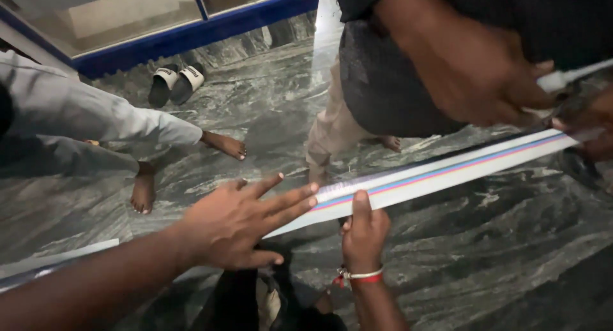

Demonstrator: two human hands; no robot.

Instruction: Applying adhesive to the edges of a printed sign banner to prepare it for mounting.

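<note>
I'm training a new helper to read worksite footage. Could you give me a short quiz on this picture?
1. True or false: the left hand lies flat with its fingers spread.
2. Where is the red and white band worn? A: on the left wrist. B: on the right wrist. C: on an ankle.
3. Short answer: what does the thumb of the right hand press on?

Key
1. True.
2. B.
3. The striped strip, a long white one with blue and pink lines.
</note>
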